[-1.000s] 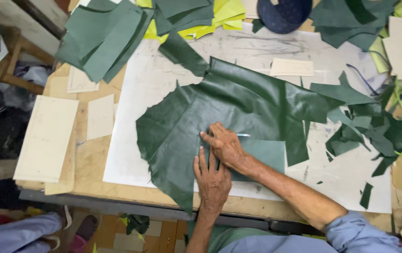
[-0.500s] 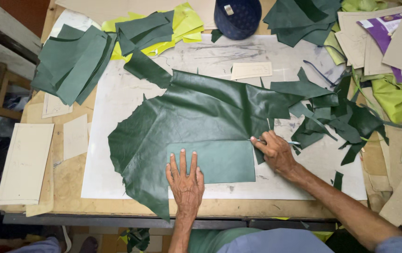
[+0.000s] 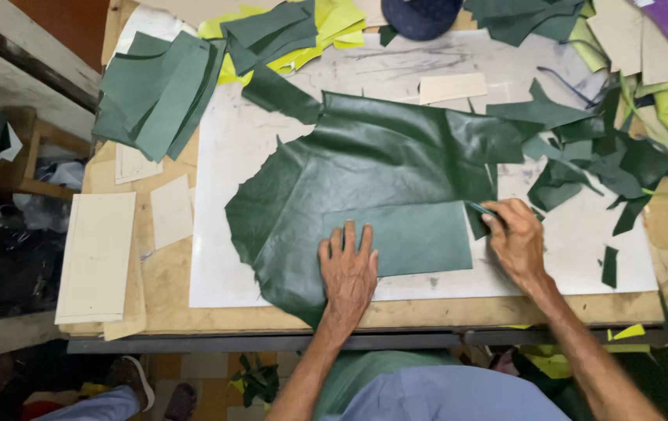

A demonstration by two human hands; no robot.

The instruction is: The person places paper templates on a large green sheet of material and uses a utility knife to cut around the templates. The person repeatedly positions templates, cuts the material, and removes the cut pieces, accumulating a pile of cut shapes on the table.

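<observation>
A large dark green hide (image 3: 365,156) lies spread over a white board (image 3: 225,234) at the centre of the frame. On the hide's lower part sits a lighter green rectangular template (image 3: 412,234). The left hand (image 3: 347,273) lies flat and open, fingers spread, pressing the template's lower left corner and the hide beside it; it grasps nothing. The right hand (image 3: 517,242) sits at the template's right edge, fingers closed around a thin tool (image 3: 480,207) whose tip meets the template's upper right corner. Green scraps (image 3: 583,164) lie scattered to the right of the hide. A stack of cut green pieces (image 3: 159,93) rests at upper left, with yellow-green sheets (image 3: 334,23) beside it. Pale cards (image 3: 96,257) lie at the left edge of the wooden table (image 3: 162,304).
</observation>
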